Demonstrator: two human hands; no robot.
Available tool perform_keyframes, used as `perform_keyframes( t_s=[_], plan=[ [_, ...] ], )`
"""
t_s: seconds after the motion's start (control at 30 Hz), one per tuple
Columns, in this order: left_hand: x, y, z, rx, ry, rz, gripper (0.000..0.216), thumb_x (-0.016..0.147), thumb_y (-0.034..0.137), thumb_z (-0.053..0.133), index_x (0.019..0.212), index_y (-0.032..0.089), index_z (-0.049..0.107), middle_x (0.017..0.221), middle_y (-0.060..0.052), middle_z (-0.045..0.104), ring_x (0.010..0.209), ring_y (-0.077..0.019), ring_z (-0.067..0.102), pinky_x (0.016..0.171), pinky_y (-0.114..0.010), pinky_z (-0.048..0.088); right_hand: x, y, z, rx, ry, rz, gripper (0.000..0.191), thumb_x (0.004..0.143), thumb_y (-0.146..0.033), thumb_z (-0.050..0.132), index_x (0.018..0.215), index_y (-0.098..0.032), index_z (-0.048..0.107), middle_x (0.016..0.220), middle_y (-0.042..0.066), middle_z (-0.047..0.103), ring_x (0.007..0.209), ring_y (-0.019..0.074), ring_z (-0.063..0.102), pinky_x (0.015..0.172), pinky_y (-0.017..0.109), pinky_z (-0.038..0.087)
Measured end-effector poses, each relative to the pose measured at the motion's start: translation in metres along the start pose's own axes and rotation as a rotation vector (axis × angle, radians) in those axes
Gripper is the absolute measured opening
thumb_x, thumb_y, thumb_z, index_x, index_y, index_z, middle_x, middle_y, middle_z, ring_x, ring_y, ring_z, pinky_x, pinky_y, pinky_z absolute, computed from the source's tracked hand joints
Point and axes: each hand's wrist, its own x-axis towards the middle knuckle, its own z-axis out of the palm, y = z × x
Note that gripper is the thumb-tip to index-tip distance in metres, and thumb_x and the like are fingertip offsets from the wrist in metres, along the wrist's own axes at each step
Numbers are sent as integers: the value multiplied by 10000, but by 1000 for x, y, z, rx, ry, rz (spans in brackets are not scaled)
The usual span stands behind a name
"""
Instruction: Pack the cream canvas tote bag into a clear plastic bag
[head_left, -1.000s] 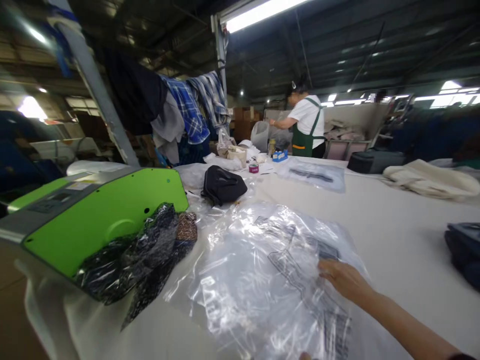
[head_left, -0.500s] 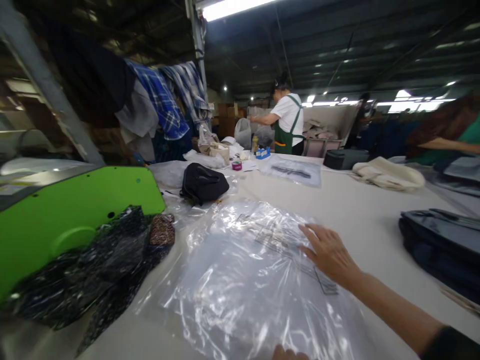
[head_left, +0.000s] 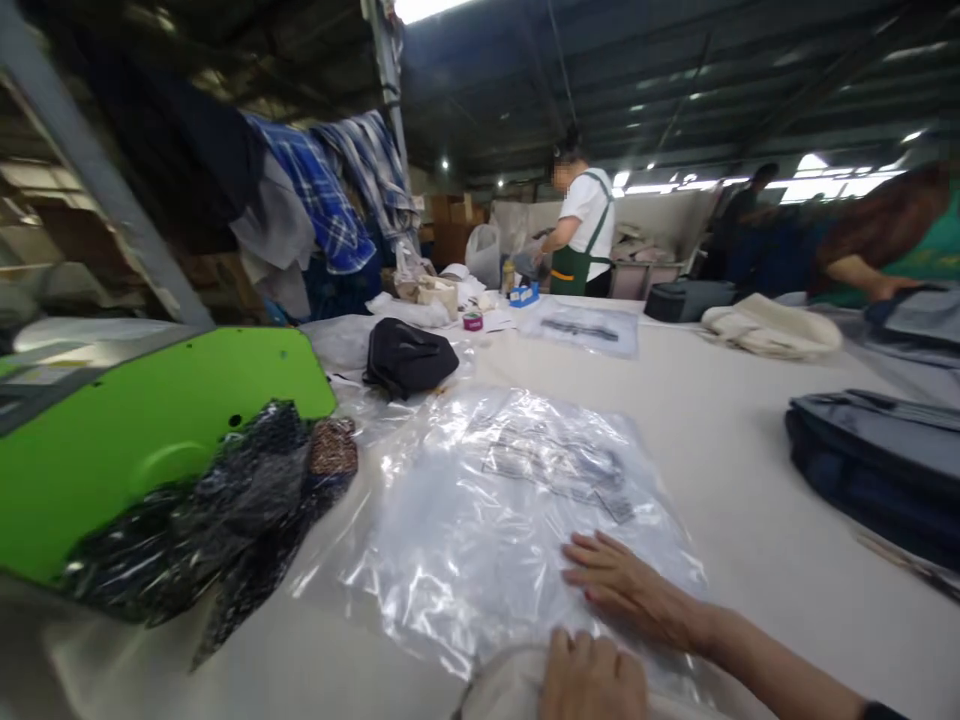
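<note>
Clear plastic bags (head_left: 495, 510), right hand (head_left: 626, 590) now nearer, left hand (head_left: 592, 675) newly in view.

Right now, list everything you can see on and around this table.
plastic bags: a stack, clear, table centre
table: one, cream, across the view
machine: one, green, left
bagged garment: one, dark patterned, against the machine
pouch: one, black, behind the bags
folded garments: a pile, navy, right
hanging shirts: several, blue plaid, rear left
co-worker: one, white shirt and green apron, far end
left hand: on pale fabric at the bottom edge
right hand: flat on the bags
</note>
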Motion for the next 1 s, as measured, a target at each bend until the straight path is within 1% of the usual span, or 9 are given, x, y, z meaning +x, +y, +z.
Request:
perform_keyframes(
  t_s=[0.07, 0.13, 0.23, 0.33, 0.4, 0.5, 0.57, 0.77, 1.0],
  plan=[
    [-19, -11, -39, 12, -7, 126, 378, 739, 409, 627, 1016, 151, 626, 1096, -161, 620, 1077, -354, 497, 943, -527, 358, -3, 3, -9, 217, 53, 71, 394, 852, -529, 421, 1108, -295, 610, 1272, 52, 563, 1316, 253, 341, 1137, 542, 114],
    [-29, -27, -75, -2, 218, 180, 255, 794, 280, 566, 1035, 204, 594, 1112, -83, 614, 1092, -272, 492, 951, -450, 363, -6, 7, -13, 351, 95, 135, 430, 814, -560, 475, 1031, -236, 657, 1149, 58, 642, 1238, 257, 443, 1119, 484, 225],
    [-26, -56, -101, -42, 236, 92, 497, 679, 260, 666, 1152, 177, 535, 1242, -94, 544, 1170, -259, 444, 1028, -395, 321, -10, 14, -16, 406, 150, 197, 538, 806, -607, 438, 997, -158, 665, 1005, 77, 682, 1027, 251, 583, 948, 412, 443],
    [-7, -78, -97, -98, 127, 33, 700, 630, 275, 708, 1261, 122, 446, 1336, -126, 467, 1232, -243, 405, 1064, -337, 295, -11, 19, -18, 424, 189, 241, 612, 808, -635, 391, 924, -107, 678, 833, 76, 687, 827, 216, 618, 789, 359, 500],
    [6, -82, -89, -43, 181, 74, 597, 681, 226, 667, 1237, 128, 472, 1309, -108, 493, 1224, -222, 412, 1054, -312, 290, -11, 21, -22, 409, 215, 260, 615, 809, -635, 381, 903, -106, 680, 798, 67, 679, 788, 196, 611, 767, 337, 494],
    [19, -77, -86, 20, 282, 133, 208, 822, 152, 478, 987, 153, 605, 1041, -55, 621, 1012, -169, 537, 905, -261, 368, -12, 24, -30, 326, 244, 282, 579, 799, -632, 396, 798, -130, 685, 705, 39, 651, 724, 179, 592, 710, 314, 480],
    [24, -71, -92, 17, 292, 122, 202, 857, 170, 431, 759, 174, 608, 790, -2, 614, 798, -136, 563, 745, -235, 387, -13, 25, -34, 216, 274, 296, 526, 804, -599, 415, 685, -151, 664, 628, 24, 614, 671, 177, 571, 676, 319, 464],
    [36, -51, -116, 52, 288, -29, 256, 646, 157, 654, 494, 173, 449, 534, 46, 463, 619, -132, 520, 543, -241, 284, -18, -1, -27, -159, 515, 344, 337, 856, -382, 425, 1054, -154, 575, 1105, 155, 581, 1021, 293, 505, 927, 516, 351],
    [48, -24, -117, 172, 239, 9, 222, 532, 209, 730, 563, 184, 512, 604, 4, 570, 658, -194, 579, 510, -266, 278, -2, -51, -4, -265, 583, 386, 664, 618, -651, 642, 989, -116, 511, 960, 130, 596, 898, 298, 559, 817, 491, 454]
  ],
)
